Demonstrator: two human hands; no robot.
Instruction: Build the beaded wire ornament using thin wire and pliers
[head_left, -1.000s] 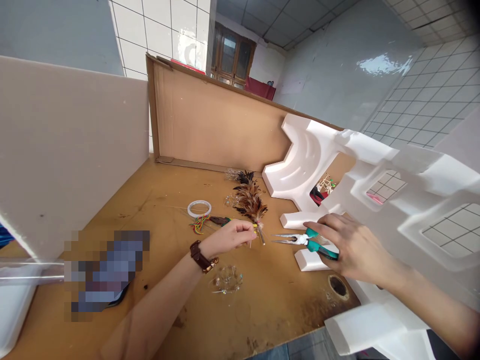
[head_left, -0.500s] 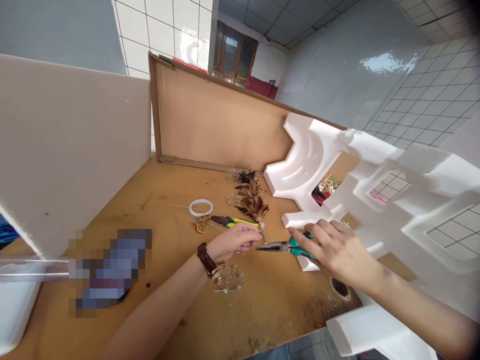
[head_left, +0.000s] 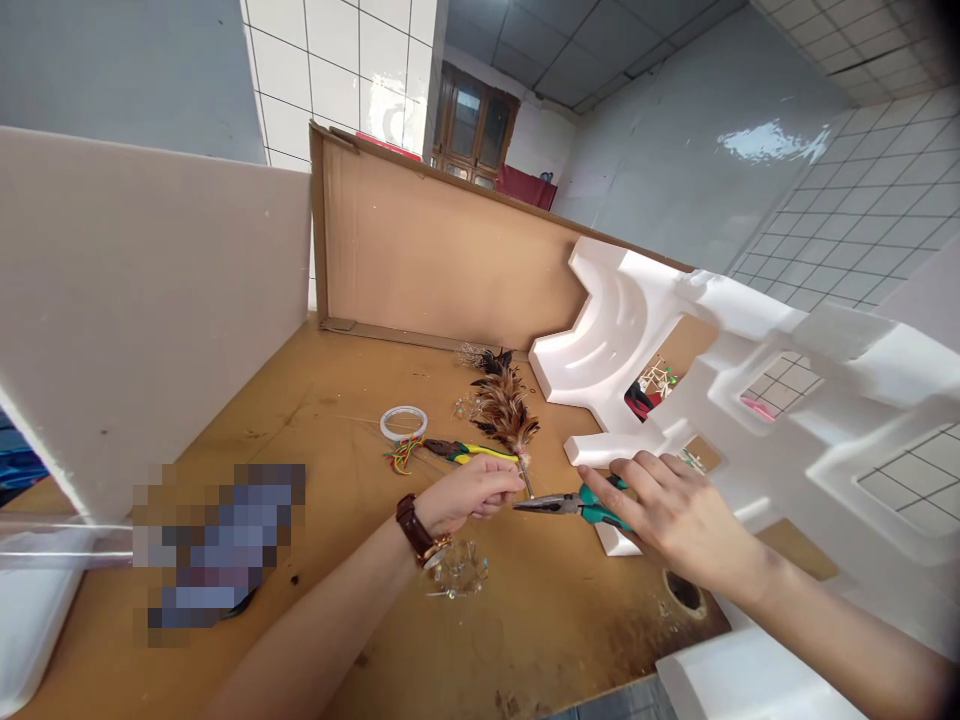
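Teal-handled needle-nose pliers (head_left: 559, 503) are gripped in my right hand (head_left: 667, 510), jaws pointing left. The jaw tips come right up to the fingers of my left hand (head_left: 487, 490), which are pinched together. What that pinch holds is too small or hidden to make out. Just beyond the left fingertips lies a brown and black feather piece (head_left: 506, 405) with a thin stem pointing toward the pliers. Yellow-and-green pliers (head_left: 457, 450) rest behind my left hand. Close to the left wrist sits a clear beaded wire piece (head_left: 461, 570).
A white ring-shaped roll (head_left: 403, 423) and colourful strings (head_left: 405, 455) lie left of the feathers. White foam packaging (head_left: 675, 400) stands at the right, near a hole (head_left: 684, 592) in the tabletop. A cardboard panel (head_left: 442, 260) borders the back. A blurred-out object (head_left: 229, 550) lies left.
The whole view has shifted slightly, so things sit a little lower in the picture. Both hands keep nearly the same pose, with the pliers still at the left fingertips.
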